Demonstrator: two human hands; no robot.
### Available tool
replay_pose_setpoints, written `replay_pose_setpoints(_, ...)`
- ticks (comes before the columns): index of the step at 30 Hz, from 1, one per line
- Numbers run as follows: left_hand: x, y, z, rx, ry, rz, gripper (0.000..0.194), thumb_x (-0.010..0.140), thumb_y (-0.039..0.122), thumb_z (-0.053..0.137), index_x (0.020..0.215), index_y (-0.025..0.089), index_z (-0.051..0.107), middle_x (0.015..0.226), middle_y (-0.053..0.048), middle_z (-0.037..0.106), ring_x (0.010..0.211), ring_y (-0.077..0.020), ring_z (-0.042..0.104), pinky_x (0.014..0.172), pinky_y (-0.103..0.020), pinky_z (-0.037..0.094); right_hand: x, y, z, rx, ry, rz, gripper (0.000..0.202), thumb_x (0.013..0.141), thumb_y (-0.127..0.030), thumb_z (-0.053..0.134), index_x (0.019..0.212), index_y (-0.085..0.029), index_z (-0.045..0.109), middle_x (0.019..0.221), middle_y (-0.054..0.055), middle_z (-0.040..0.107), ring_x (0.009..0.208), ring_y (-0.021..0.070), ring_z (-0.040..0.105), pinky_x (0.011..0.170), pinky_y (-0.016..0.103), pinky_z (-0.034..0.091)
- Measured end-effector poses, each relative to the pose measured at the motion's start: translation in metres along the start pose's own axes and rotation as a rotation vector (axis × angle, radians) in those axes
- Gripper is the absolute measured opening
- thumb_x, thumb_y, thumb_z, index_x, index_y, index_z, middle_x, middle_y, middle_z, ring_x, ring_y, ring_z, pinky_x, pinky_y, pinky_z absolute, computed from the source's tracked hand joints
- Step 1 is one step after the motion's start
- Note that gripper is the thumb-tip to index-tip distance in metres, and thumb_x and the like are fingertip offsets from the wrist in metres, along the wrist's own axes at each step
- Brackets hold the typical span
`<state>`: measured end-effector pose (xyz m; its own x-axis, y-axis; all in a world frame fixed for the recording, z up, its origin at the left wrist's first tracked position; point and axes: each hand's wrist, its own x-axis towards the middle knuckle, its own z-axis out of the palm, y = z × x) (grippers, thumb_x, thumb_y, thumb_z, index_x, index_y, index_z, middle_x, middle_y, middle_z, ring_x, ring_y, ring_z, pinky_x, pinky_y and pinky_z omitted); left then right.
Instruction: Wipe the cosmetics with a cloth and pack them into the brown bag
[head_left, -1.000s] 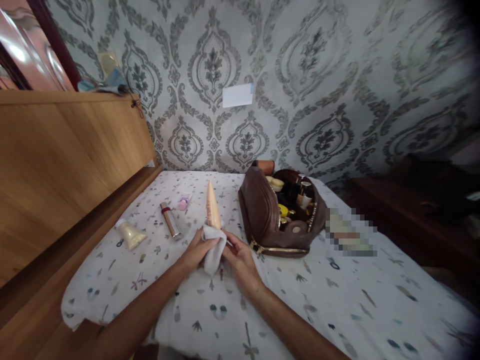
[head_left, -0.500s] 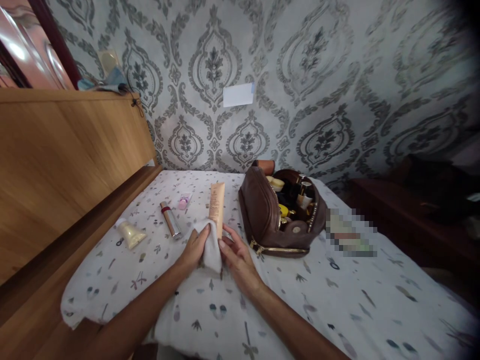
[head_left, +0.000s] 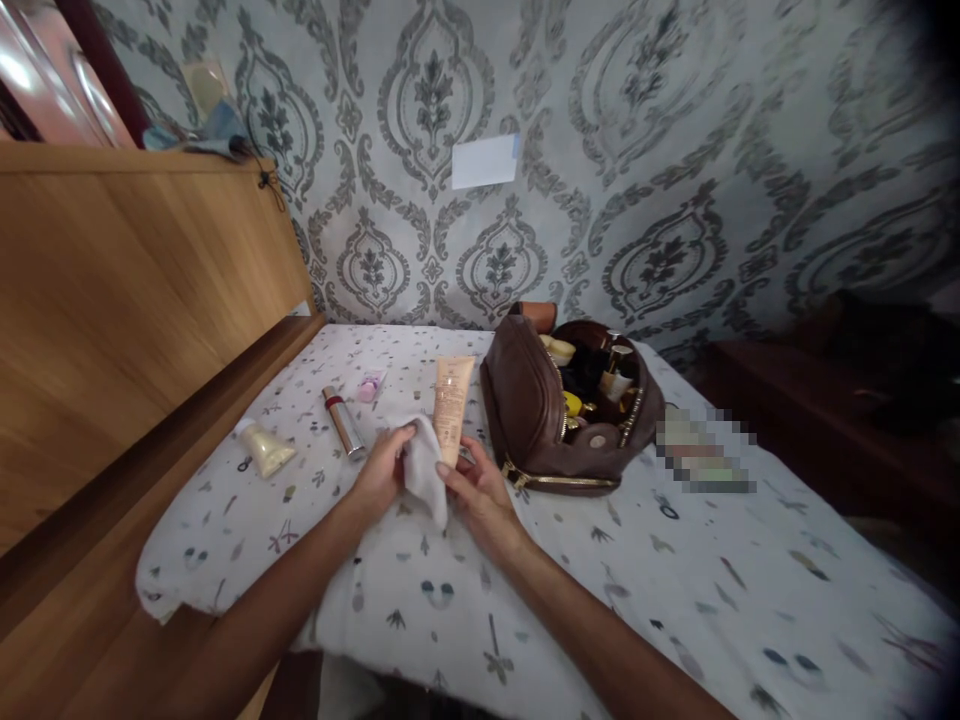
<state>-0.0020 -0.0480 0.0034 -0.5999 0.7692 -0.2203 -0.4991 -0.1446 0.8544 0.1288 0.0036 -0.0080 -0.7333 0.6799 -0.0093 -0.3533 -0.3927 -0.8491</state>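
Observation:
A peach tube (head_left: 452, 405) stands nearly upright, its lower end pinched by my right hand (head_left: 484, 500). In my left hand (head_left: 384, 468) is a white cloth (head_left: 426, 470), which hangs down just left of the tube's lower part. Left of the cloth, a silver and red cylinder (head_left: 345, 425), a small pink and clear item (head_left: 369, 386) and a pale yellow tube (head_left: 266, 448) lie on the patterned white sheet (head_left: 570, 590). The brown bag (head_left: 529, 400) stands unzipped to the right, with several cosmetics inside.
A wooden panel (head_left: 150, 300) rises along the left side. Patterned wallpaper covers the wall behind, with a white card (head_left: 484, 162) on it. A blurred, pixelated flat item (head_left: 705, 452) lies right of the bag. An orange-brown object (head_left: 538, 316) is behind the bag.
The cloth has come away from the front of the peach tube, and more of the tube shows. The tube has turned its printed side more toward me. The view has shifted slightly.

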Motion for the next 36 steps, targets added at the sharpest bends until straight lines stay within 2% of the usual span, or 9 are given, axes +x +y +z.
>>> replay_pose_setpoints(5,-0.001,0.014,-0.008,-0.069,-0.138,-0.251,0.035,0.077,0.051,0.066,0.085,0.017,0.07,0.081,-0.009,0.075,0.082,-0.0288,0.07,0.073,-0.038,0.056,0.002,-0.003,-0.001,0.027,0.037,-0.022,0.058,0.068,-0.039,0.082,0.116,-0.025,0.053,0.1,0.004,0.074,0.091,0.024,0.069,0.081,0.037,0.054)
replay_pose_setpoints(12,-0.008,0.02,-0.003,-0.141,-0.241,-0.297,0.052,0.076,0.069,0.062,0.087,0.018,0.07,0.074,-0.007,0.073,0.076,-0.0257,0.07,0.07,-0.036,0.056,0.003,-0.002,-0.003,0.043,0.071,-0.046,0.062,0.066,-0.04,0.084,0.116,-0.025,0.05,0.095,0.002,0.074,0.087,0.0228,0.069,0.08,0.037,0.054)
replay_pose_setpoints(14,-0.008,0.018,-0.003,-0.069,-0.307,-0.266,0.051,0.072,0.066,0.069,0.084,0.016,0.071,0.071,-0.007,0.071,0.07,-0.0231,0.068,0.065,-0.033,0.055,0.004,-0.001,-0.004,0.049,0.084,-0.058,0.064,0.065,-0.039,0.085,0.116,-0.025,0.049,0.095,0.002,0.074,0.086,0.0223,0.069,0.08,0.036,0.053)
replay_pose_setpoints(18,-0.007,0.008,-0.003,0.107,-0.358,-0.062,0.037,0.06,0.038,0.089,0.085,0.014,0.073,0.072,-0.002,0.07,0.064,-0.0139,0.063,0.061,-0.023,0.05,0.007,0.002,-0.006,0.059,0.132,-0.078,0.07,0.062,-0.038,0.088,0.117,-0.026,0.047,0.096,0.001,0.073,0.088,0.0212,0.069,0.082,0.035,0.052)
replay_pose_setpoints(21,-0.001,0.0,-0.005,0.129,-0.265,0.046,0.038,0.054,0.029,0.091,0.083,0.013,0.073,0.073,-0.001,0.07,0.064,-0.0115,0.061,0.061,-0.02,0.048,0.009,0.004,-0.008,0.047,0.166,-0.082,0.069,0.061,-0.037,0.088,0.117,-0.026,0.049,0.099,0.001,0.071,0.089,0.0197,0.068,0.081,0.033,0.052)
replay_pose_setpoints(25,0.007,-0.003,-0.007,0.055,-0.112,0.114,0.04,0.054,0.039,0.09,0.082,0.016,0.071,0.07,0.002,0.069,0.062,-0.0117,0.061,0.058,-0.021,0.048,0.008,0.003,-0.007,0.057,0.152,-0.086,0.062,0.063,-0.038,0.087,0.114,-0.026,0.056,0.099,0.0,0.07,0.088,0.0181,0.067,0.079,0.03,0.053)
replay_pose_setpoints(30,-0.002,-0.006,-0.003,0.112,-0.219,0.107,0.048,0.072,0.053,0.077,0.107,0.02,0.069,0.1,-0.005,0.074,0.099,-0.0228,0.067,0.088,-0.034,0.053,0.005,0.002,-0.005,0.026,0.049,-0.076,0.055,0.066,-0.038,0.085,0.114,-0.025,0.062,0.104,0.004,0.07,0.094,0.0215,0.067,0.08,0.033,0.055)
replay_pose_setpoints(33,-0.01,-0.009,-0.002,0.357,-0.338,0.182,0.056,0.078,0.054,0.07,0.125,0.023,0.063,0.125,-0.007,0.067,0.128,-0.0261,0.053,0.113,-0.04,0.036,0.005,0.004,-0.007,0.017,-0.002,-0.058,0.055,0.066,-0.036,0.086,0.115,-0.026,0.063,0.103,0.003,0.072,0.092,0.022,0.068,0.081,0.036,0.056)
replay_pose_setpoints(36,-0.012,-0.009,-0.003,0.55,-0.382,0.274,0.06,0.085,0.054,0.062,0.136,0.023,0.054,0.14,-0.008,0.058,0.138,-0.0264,0.043,0.118,-0.041,0.027,0.006,0.005,-0.008,0.027,-0.032,-0.056,0.053,0.068,-0.035,0.085,0.115,-0.026,0.063,0.104,0.004,0.073,0.092,0.0218,0.068,0.081,0.036,0.055)
